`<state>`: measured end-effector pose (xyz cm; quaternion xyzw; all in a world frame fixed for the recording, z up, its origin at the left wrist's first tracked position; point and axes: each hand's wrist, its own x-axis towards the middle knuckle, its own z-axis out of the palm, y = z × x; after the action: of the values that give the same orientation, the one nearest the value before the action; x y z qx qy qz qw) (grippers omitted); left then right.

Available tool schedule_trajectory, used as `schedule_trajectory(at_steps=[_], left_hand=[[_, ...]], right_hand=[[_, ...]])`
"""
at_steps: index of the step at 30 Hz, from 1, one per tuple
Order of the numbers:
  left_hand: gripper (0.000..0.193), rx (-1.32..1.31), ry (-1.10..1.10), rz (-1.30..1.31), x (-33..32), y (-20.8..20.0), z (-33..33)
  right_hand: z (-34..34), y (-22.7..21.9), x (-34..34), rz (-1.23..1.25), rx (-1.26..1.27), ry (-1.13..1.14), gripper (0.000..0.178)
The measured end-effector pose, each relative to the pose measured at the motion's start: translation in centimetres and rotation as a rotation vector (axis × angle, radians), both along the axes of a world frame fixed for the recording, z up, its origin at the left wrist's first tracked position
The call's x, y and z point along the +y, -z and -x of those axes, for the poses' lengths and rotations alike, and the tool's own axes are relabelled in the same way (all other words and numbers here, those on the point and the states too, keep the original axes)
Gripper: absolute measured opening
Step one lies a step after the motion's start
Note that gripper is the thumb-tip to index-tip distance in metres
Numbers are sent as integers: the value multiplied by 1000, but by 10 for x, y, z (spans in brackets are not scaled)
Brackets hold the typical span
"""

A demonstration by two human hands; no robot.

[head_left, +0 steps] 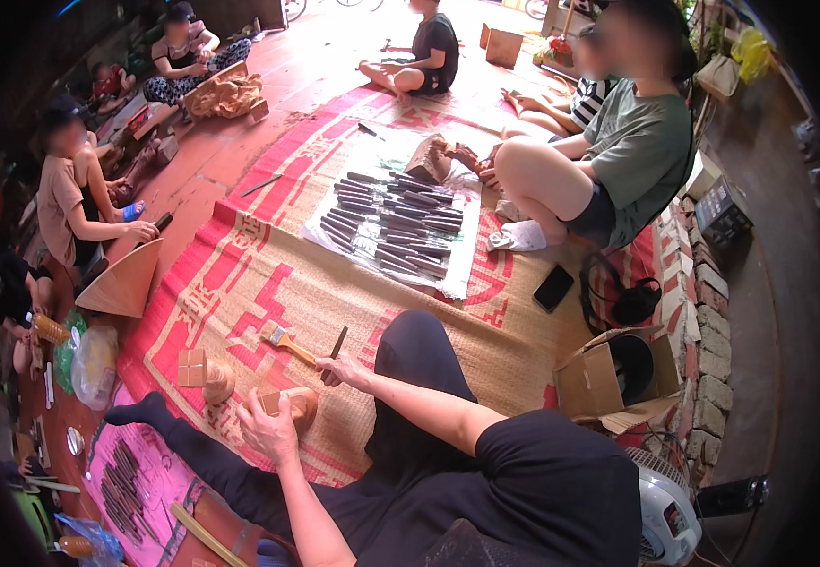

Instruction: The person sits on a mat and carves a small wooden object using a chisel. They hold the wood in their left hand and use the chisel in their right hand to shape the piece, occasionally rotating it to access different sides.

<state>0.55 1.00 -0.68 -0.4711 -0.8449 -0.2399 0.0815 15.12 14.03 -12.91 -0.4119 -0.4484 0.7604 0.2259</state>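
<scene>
Wood block [294, 404] rests on the woven mat [334, 293], gripped by the left hand [268, 430], fingers curled over it. Right hand [342, 371], arm extended just beyond the block, pinches a chisel [338, 343] upright. Brush [287, 343] lies near; bare mat beyond.

Wood block [289, 404]: pale raw wood, looking matt and rough-cut, lying under the left hand [268, 430].
Chisel [336, 346]: dark metal blade, showing a dull finish, sitting in the right hand [342, 370].
Brush [287, 342]: wooden handle, light bristles, looking matt.
Mat [268, 283]: woven straw in tan and red, showing a coarse ribbed surface.
Tool row [393, 225]: grey metal and dark handles, giving off a faint sheen.
White sheet [462, 269]: lying smooth and matt; cloth or paper cannot be told.
Cardboard box [591, 378]: brown paperboard, looking matt.
Phone [552, 287]: black, showing a glossy face.
Conical hat [126, 282]: woven leaf, looking matt and finely ribbed.
</scene>
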Motion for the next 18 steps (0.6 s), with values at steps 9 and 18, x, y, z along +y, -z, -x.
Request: schedule_trajectory(at_steps=[9,18], left_hand=[[53,-15,-2,-11,0,0,-3],[52,-20,-4,-39,-10,1,-2]], right_hand=[[-3,-4,4,-164,-71,251,24],[7,-3,3,-90,-55,228,30]])
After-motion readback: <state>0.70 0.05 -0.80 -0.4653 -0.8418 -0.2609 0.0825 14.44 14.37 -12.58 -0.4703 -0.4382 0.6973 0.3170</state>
